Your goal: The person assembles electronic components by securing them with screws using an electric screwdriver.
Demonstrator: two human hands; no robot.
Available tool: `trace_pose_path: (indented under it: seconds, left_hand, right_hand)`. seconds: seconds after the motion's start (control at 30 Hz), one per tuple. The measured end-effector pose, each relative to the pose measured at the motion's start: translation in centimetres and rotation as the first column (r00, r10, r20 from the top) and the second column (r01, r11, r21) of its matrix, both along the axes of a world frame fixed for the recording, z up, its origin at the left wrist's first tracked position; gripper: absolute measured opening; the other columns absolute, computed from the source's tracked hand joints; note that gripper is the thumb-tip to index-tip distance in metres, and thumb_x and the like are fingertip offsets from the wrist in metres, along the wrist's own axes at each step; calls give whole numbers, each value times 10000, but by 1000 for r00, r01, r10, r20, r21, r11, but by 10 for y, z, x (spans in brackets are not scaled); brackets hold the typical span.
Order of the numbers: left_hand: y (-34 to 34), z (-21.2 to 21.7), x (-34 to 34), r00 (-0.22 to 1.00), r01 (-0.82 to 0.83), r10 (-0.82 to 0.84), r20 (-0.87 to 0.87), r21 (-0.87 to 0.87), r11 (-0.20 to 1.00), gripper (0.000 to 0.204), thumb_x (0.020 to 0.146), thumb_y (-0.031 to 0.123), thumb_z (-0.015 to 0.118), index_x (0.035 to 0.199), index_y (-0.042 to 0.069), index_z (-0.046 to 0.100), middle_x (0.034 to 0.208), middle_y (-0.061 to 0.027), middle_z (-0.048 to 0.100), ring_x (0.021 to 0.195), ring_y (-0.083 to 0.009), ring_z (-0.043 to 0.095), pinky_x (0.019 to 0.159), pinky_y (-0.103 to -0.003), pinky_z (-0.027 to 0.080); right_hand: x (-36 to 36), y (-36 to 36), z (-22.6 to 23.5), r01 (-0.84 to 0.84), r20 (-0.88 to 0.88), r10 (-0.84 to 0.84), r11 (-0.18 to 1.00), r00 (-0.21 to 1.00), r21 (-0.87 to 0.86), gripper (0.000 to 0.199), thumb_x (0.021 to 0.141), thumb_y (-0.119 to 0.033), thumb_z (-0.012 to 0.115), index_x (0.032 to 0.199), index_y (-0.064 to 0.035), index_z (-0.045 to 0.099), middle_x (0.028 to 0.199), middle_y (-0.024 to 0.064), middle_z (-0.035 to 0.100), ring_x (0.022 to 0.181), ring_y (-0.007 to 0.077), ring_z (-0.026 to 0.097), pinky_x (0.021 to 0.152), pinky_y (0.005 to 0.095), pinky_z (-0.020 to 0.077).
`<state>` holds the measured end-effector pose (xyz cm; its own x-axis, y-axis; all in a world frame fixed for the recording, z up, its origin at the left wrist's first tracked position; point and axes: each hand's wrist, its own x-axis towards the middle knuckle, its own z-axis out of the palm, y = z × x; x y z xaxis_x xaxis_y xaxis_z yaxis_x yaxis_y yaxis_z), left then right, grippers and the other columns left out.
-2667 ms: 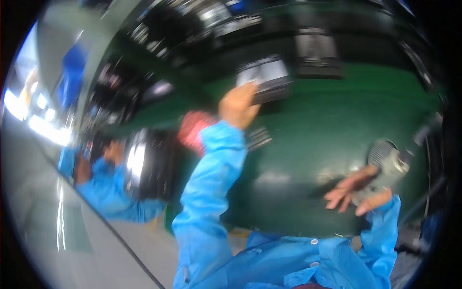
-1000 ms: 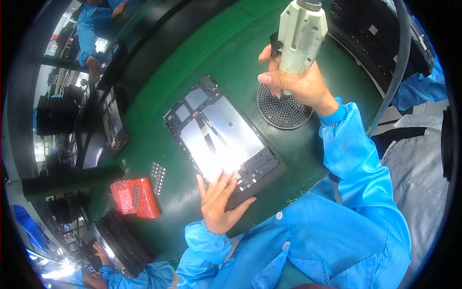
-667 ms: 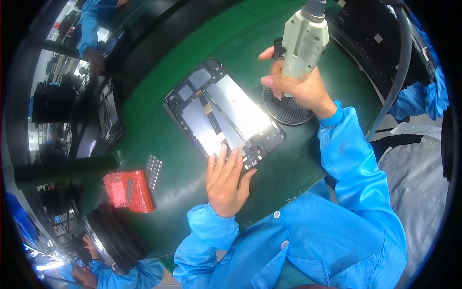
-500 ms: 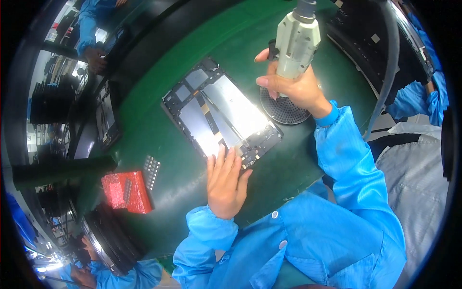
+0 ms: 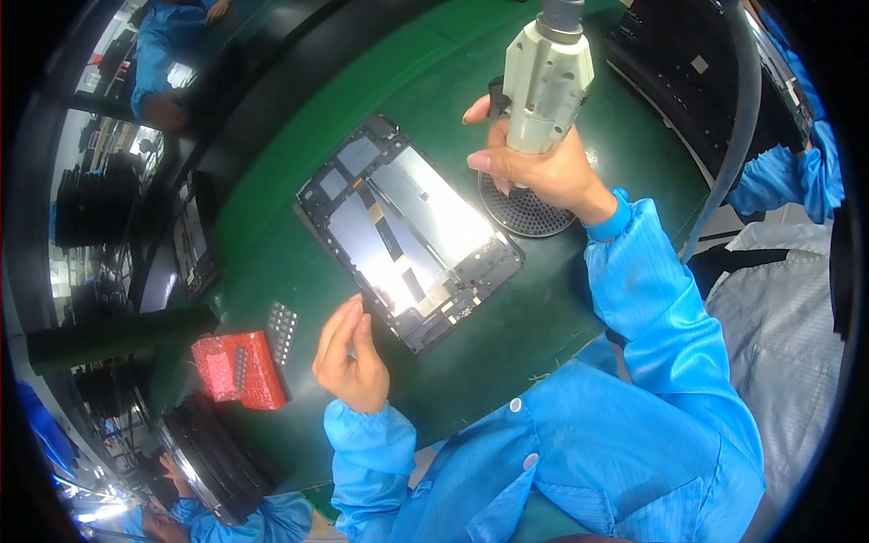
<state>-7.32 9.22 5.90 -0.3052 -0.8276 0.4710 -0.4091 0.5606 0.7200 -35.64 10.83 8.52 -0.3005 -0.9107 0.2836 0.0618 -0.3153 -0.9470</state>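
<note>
My right hand (image 5: 552, 172) is wrapped around a pale electric screwdriver (image 5: 548, 81), held upright at the right. Its tip is hidden behind the hand, above a round perforated plate (image 5: 529, 214). An opened tablet (image 5: 434, 204) lies tilted on the green table, with silvery panels, a dark flex cable and a black frame showing. Beside the tablet's lower left edge is my left hand (image 5: 355, 366), its fingers curled and thumb drawn in close. Whether anything small sits between those fingertips is not visible.
A red wrapped package (image 5: 258, 371) and a strip of small dark pieces (image 5: 282, 333) lie at the left. Another opened tablet (image 5: 195, 235) stands farther left. A thick hose (image 5: 738, 118) runs down the right. Co-workers' blue sleeves (image 5: 769, 185) show at the edges.
My left hand has come off the tablet's lower end and moved left, its fingers now curled together. The right hand still grips the screwdriver above the round plate.
</note>
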Motion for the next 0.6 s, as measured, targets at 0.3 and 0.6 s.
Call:
trace_pose_path:
  seconds: [0.3, 0.6]
  left_hand:
    - [0, -10, 11, 966, -22, 112, -232, 361, 932, 139, 802, -55, 610, 940, -65, 595, 846, -94, 588, 746, -172, 611, 694, -256, 502]
    - [-3, -7, 15, 952, 16, 111, -286, 410, 912, 103, 809, -57, 602, 905, -76, 569, 857, -108, 588, 745, -183, 624, 698, -274, 523]
  right_hand:
    - [7, 2, -1, 8, -9, -7, 999, 1000, 41, 305, 713, -29, 711, 967, 19, 548, 579, 15, 551, 468, 82, 519, 455, 224, 407]
    - [3, 3, 1, -12, -89, 19, 997, 996, 72, 343, 734, -12, 682, 1021, 23, 497, 571, 9, 526, 496, 75, 493, 471, 209, 374]
